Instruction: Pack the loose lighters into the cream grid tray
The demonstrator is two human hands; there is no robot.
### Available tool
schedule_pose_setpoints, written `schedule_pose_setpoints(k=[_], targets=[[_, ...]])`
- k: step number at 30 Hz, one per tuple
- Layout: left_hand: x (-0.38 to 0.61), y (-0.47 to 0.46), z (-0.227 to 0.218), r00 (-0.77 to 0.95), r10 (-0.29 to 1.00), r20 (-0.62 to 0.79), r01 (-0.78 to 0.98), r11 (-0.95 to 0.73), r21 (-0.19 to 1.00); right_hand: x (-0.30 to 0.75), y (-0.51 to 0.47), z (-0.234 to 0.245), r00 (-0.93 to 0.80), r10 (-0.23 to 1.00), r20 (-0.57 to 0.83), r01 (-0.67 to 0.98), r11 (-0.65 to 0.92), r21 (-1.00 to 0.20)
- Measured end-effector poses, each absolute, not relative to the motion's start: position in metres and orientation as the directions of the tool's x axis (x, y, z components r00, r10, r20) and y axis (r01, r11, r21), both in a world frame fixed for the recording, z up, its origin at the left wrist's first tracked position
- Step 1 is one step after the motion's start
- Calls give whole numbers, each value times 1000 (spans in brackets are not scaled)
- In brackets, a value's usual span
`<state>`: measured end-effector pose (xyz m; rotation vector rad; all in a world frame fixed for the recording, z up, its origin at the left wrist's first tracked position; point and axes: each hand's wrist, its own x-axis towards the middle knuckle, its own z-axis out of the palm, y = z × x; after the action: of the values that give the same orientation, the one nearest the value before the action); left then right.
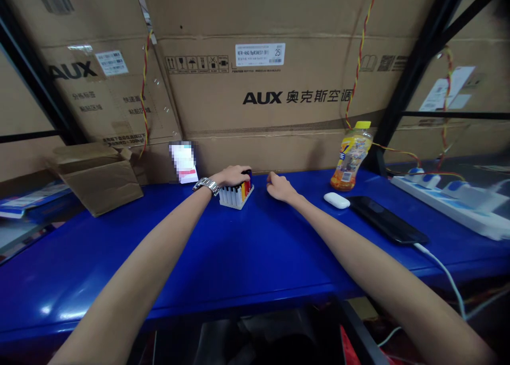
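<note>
Toward the back of the blue table stands a white tray (239, 204) packed with several lighters (233, 196), white ones along the near side and yellow and red ones on the right. My left hand (233, 175), a metal watch on its wrist, lies closed over the top of the tray, its fingertips at the black lighter tops at the far right corner. The fingers' far side is hidden. To the right of the tray, apart from it, my right hand (280, 187) rests low at the table with curled fingers. Whatever they hold, if anything, is hidden.
Large cardboard boxes (207, 104) wall off the back of the blue table (239, 269). Left are an open carton (99, 181) and a lit, blurred screen (184, 163). Right are a drink bottle (350, 158), white earbud case (337, 200), black phone (386, 220) on a cable and power strip (446, 205).
</note>
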<state>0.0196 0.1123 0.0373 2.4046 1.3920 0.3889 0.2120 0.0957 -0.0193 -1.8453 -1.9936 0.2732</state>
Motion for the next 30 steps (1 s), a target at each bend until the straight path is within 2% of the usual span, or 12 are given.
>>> schedule_pose_setpoints(k=[3,6,9,12,16,19,20,26,30], targets=[[11,110,44,445,895,14,795,-402,455,212,94,-19,-51,989,139,911,103,-399],[0,111,44,375,927,14,713,-298,635,212,94,-18,-71,988,135,908,120,-402],[-16,111,35,284,959,-10,479,-132,868,207,93,-18,-168,976,138,885,211,-415],[-28,108,19,222,975,-31,172,-8,985,196,86,-18,-329,933,146,824,359,-439],[-20,103,-3,133,978,-159,-186,182,965,181,73,-18,-455,879,145,697,453,-556],[3,101,-12,139,977,-159,-262,191,946,179,70,-23,-455,870,188,650,469,-598],[11,101,-13,124,978,-168,-337,200,920,180,72,-26,-442,871,214,627,470,-621],[46,96,-21,7,986,-168,-449,153,881,182,87,-37,-330,841,428,281,520,-806],[55,96,-29,-69,991,-118,-483,70,873,175,88,-31,-222,856,467,220,511,-831]])
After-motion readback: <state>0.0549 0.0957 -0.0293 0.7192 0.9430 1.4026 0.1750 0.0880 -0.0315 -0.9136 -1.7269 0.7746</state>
